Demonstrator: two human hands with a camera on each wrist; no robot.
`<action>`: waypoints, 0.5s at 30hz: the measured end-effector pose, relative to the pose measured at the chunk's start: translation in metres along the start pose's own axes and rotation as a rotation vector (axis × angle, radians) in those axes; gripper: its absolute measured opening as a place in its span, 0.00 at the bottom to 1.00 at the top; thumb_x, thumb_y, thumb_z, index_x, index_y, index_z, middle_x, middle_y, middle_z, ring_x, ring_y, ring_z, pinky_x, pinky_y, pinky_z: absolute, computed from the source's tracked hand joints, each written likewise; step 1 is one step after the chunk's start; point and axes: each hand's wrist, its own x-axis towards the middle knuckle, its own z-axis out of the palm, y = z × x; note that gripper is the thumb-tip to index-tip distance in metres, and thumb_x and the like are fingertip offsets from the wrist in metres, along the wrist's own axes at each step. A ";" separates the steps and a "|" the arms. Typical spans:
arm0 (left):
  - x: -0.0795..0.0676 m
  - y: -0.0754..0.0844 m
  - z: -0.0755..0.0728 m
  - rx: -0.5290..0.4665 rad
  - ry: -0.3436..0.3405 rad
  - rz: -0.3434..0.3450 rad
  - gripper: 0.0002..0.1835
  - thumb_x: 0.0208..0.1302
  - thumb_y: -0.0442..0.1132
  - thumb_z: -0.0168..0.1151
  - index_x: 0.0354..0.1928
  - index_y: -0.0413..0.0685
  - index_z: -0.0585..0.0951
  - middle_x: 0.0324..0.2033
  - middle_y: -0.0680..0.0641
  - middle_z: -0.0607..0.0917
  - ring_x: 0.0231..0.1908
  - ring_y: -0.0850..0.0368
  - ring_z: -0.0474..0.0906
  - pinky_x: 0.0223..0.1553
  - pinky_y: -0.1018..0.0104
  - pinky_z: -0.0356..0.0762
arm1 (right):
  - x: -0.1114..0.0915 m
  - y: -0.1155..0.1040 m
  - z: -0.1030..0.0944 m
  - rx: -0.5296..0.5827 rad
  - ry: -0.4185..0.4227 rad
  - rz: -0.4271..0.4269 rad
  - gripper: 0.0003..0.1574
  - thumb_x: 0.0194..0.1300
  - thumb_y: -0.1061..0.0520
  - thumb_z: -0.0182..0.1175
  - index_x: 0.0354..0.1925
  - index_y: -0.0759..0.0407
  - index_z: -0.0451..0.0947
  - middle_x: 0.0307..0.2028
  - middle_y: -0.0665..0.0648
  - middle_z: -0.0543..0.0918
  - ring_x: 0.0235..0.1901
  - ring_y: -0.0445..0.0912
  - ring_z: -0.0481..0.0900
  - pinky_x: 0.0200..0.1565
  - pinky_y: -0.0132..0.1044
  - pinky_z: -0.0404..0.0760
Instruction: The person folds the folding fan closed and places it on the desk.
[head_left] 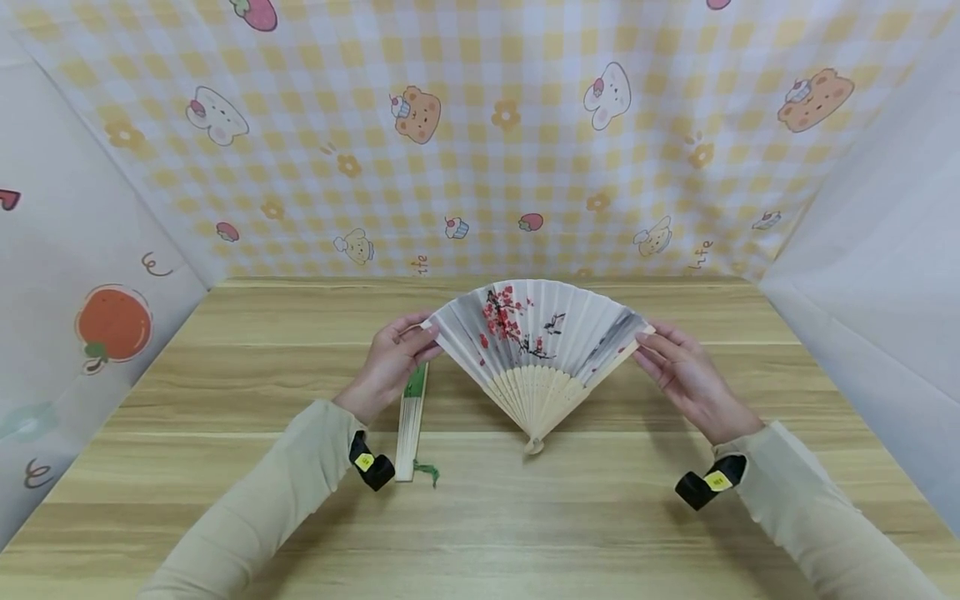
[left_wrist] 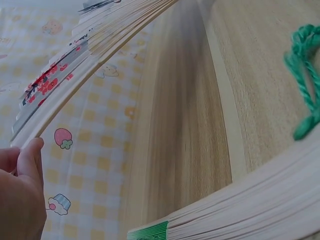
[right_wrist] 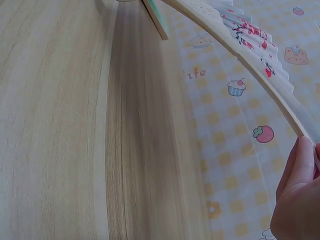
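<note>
A folding fan point(head_left: 551, 325) is spread wide above the table, its pale ribs meeting at a pivot at the bottom. Red blossoms, grey washes and a small bird decorate its white leaf. My left hand point(head_left: 393, 358) pinches the upper left end of the fan, thumb in front; the left wrist view shows that thumb on the outer guard. At the opposite end, my right hand point(head_left: 690, 379) pinches the other outer guard between thumb and fingers. A second, folded fan point(head_left: 409, 429) with a green leaf and green tassel lies on the table, just under my left hand and wrist.
The wood-grain table point(head_left: 480, 533) extends beneath both arms. Behind it hangs a yellow checked cloth point(head_left: 495, 167) with cartoon prints, and white sheets point(head_left: 82, 225) stand at the sides. Each wrist wears a black camera band point(head_left: 371, 467).
</note>
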 end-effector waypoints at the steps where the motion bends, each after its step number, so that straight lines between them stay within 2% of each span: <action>1: 0.000 0.000 0.000 0.002 -0.004 0.003 0.11 0.64 0.25 0.47 0.48 0.39 0.69 0.34 0.49 0.79 0.33 0.60 0.79 0.42 0.71 0.77 | 0.000 0.001 0.000 -0.001 -0.002 -0.001 0.14 0.65 0.71 0.45 0.38 0.62 0.77 0.36 0.57 0.81 0.36 0.44 0.81 0.40 0.29 0.78; 9: -0.002 0.000 0.003 0.020 -0.025 0.003 0.13 0.64 0.26 0.47 0.51 0.36 0.68 0.36 0.48 0.79 0.34 0.59 0.79 0.43 0.71 0.76 | 0.001 0.005 0.000 0.014 -0.032 -0.015 0.14 0.65 0.71 0.45 0.37 0.63 0.77 0.37 0.57 0.81 0.37 0.44 0.81 0.42 0.29 0.78; 15: -0.002 0.001 0.008 0.021 -0.039 0.003 0.14 0.65 0.26 0.47 0.52 0.33 0.66 0.37 0.47 0.77 0.36 0.59 0.79 0.45 0.70 0.75 | 0.002 0.005 0.002 0.020 -0.011 -0.007 0.12 0.64 0.71 0.47 0.37 0.63 0.77 0.36 0.57 0.81 0.36 0.44 0.81 0.41 0.29 0.78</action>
